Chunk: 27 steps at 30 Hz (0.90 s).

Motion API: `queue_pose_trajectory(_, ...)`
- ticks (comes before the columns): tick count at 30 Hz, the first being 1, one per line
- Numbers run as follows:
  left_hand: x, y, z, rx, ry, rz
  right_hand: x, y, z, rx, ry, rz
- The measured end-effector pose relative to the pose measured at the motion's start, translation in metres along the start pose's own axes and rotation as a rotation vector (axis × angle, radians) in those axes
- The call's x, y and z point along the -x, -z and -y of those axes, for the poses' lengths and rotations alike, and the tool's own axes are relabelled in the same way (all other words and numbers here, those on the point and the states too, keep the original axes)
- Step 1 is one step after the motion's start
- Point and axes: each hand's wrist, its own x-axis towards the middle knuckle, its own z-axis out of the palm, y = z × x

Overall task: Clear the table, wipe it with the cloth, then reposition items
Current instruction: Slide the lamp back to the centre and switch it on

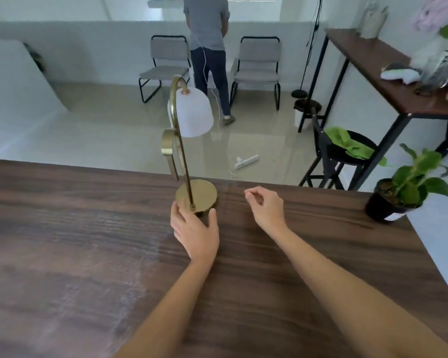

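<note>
Your left hand (195,229) lay spread on the tabletop (62,254), fingers and thumb cupped around the near edge of the lamp base (201,193), touching it at both sides without lifting it. Your right hand (265,206) hovered just beside the base on the other side, fingers loosely curled with thumb and forefinger nearly meeting, pinching nothing that could be seen.

The lamp (189,140) stood upright close to the far edge of the tabletop, its brass stem arching over to a white shade (194,113) that hung above the floor side. A pale streaked patch ran across the dark wood to the left of your left forearm. At the far right corner of the tabletop sat a potted plant (401,192) in a black pot, well apart from your hands.

Beyond the edge, a white power strip (246,161) lay on the glossy floor. A green cloth (347,146) was draped over a black stool (347,161) beside a tall side table (388,83) against the right wall. Two grey chairs (256,65) stood at the back, and between them a person (208,47) stood facing away.
</note>
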Motion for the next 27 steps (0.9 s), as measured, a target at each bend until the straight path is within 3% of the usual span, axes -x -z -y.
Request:
queue_pose_trajectory(4,-0.019,0.002,0.022,-0.255,-0.006,0.200,-0.033,-0.056,0.031,0.108,0.040,0.185)
queue_pose_trajectory(9,-0.030,-0.004,0.031,-0.405,-0.109,0.260,-0.059,-0.093,0.043,0.256,0.052,0.406)
queue_pose_trajectory(16,-0.049,0.002,0.040,-0.494,-0.203,0.471,-0.053,-0.077,0.027,0.320,-0.022,0.316)
queue_pose_trajectory(19,-0.060,0.005,0.040,-0.530,-0.346,0.586,-0.039,-0.057,0.016,0.354,-0.101,0.305)
queue_pose_trajectory(24,-0.073,-0.002,0.037,-0.449,-0.605,0.828,-0.019,-0.011,0.005,0.434,-0.169,0.464)
queue_pose_trajectory(27,-0.071,-0.006,0.030,-0.381,-0.716,0.872,-0.007,0.012,-0.007,0.421,-0.174,0.430)
